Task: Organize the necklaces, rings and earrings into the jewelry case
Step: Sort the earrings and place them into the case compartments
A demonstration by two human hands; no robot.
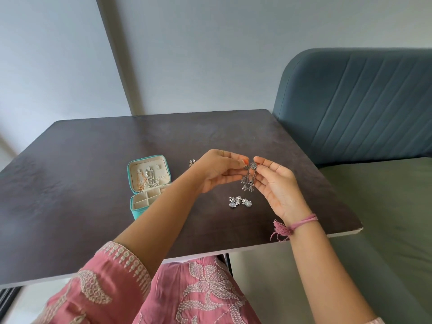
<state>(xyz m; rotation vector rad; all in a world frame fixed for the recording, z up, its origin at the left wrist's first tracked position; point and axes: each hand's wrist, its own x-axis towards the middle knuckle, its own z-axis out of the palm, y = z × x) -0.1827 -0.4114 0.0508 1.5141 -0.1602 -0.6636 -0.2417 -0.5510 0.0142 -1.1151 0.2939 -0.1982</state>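
Both hands, left [218, 170] and right [278, 183], pinch dangly earrings [249, 177] mid-frame; the open case [149, 183] at left holds necklaces [149, 180].

One head-worn, wide-angle view

It looks forward and down from close above the dark table [93, 183], with no second view to share.

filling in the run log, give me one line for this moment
hands: left and right pinch dangly earrings above table | case: open, necklaces in lid | pearl earrings: loose on table
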